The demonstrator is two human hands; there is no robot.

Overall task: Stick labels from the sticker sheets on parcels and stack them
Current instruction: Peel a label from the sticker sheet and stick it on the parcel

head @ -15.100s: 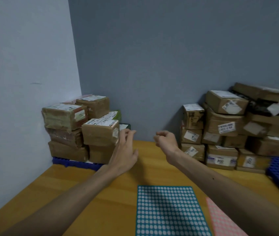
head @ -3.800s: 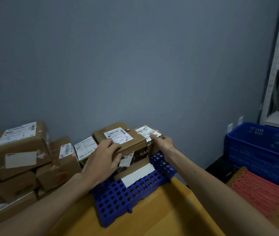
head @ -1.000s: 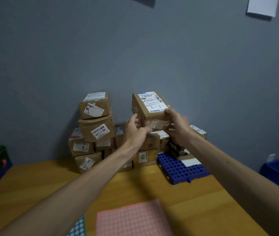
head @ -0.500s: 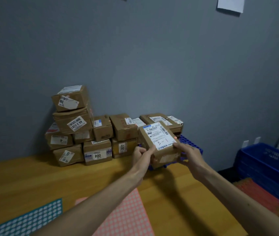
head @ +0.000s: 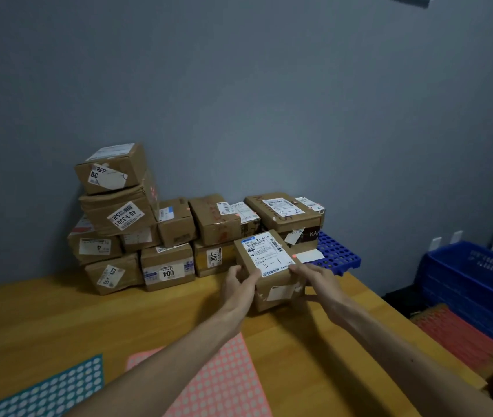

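Observation:
A brown cardboard parcel (head: 269, 267) with a white shipping label marked "3-1" and a small pink dot sits low at the wooden table (head: 58, 320), in front of the pile. My left hand (head: 237, 284) grips its left side and my right hand (head: 317, 279) grips its right side. A pink sticker sheet (head: 224, 383) lies on the table under my left forearm. A teal sticker sheet (head: 49, 389) lies at the bottom left.
A pile of labelled parcels (head: 149, 224) stands against the grey wall, tallest at the left. A blue perforated pallet (head: 335, 254) lies behind the held parcel. Blue crates (head: 477, 275) and a red mat (head: 462, 338) sit off the table's right edge.
Both hands have brought the parcel down from above the pile and toward me, to table height in front of the stack. The camera has tilted down.

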